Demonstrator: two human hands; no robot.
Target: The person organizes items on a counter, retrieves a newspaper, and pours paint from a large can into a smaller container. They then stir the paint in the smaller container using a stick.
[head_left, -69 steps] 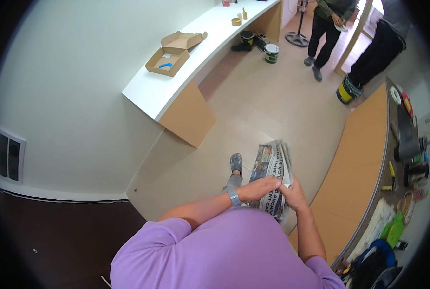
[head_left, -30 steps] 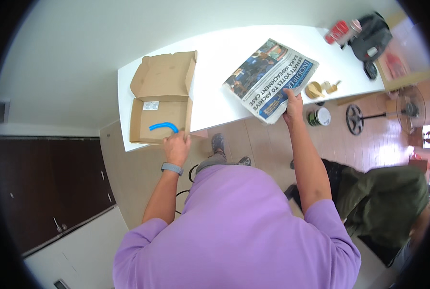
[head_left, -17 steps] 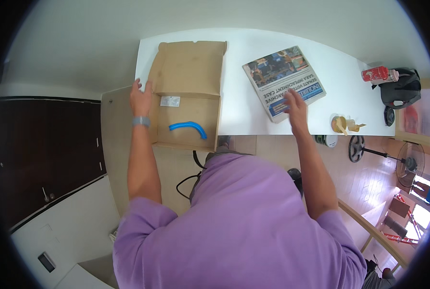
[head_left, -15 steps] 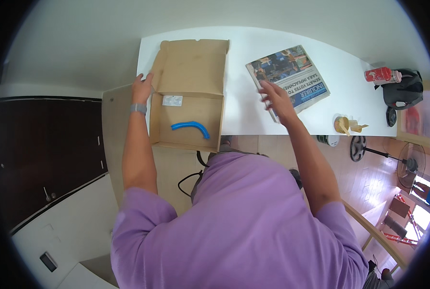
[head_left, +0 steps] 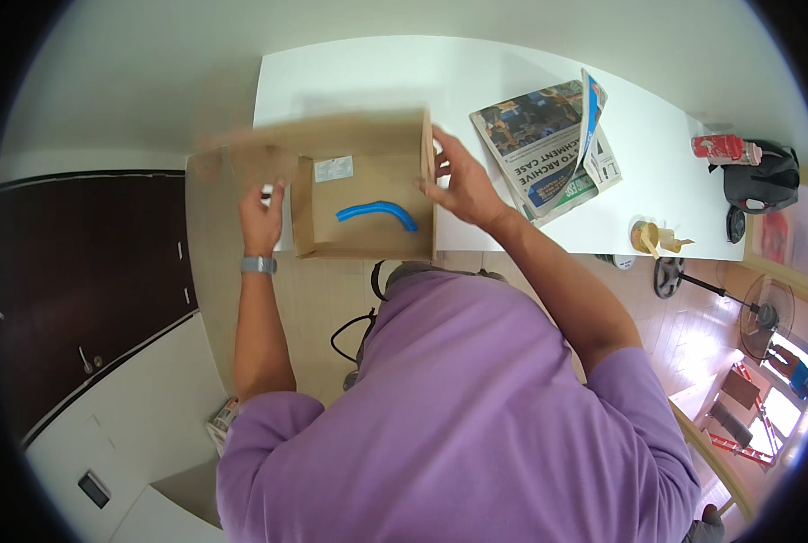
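Observation:
My right hand (head_left: 458, 181) grips the right side of the open cardboard box (head_left: 350, 235) on the white counter. My left hand (head_left: 261, 210) is curled just beside the box's left side; what its fingers hold is unclear. The box's lid (head_left: 295, 131) is raised and smeared by motion. Inside lie a curved blue tube (head_left: 377, 208) and a small white label (head_left: 333, 168). A folded newspaper (head_left: 540, 145), one corner turned up, lies right of the box.
The white counter (head_left: 467, 63) bears brownish tape rolls (head_left: 644, 235), a red bottle (head_left: 712, 147) and a dark bag (head_left: 757, 185) at the right. A standing fan (head_left: 766, 317) and red ladder (head_left: 739, 443) are at right. A dark door (head_left: 87, 299) is at left.
I turned to face the counter and let go of the newspaper. My right hand moved left onto the box. The lid has lifted, and the newspaper's corner has flipped up.

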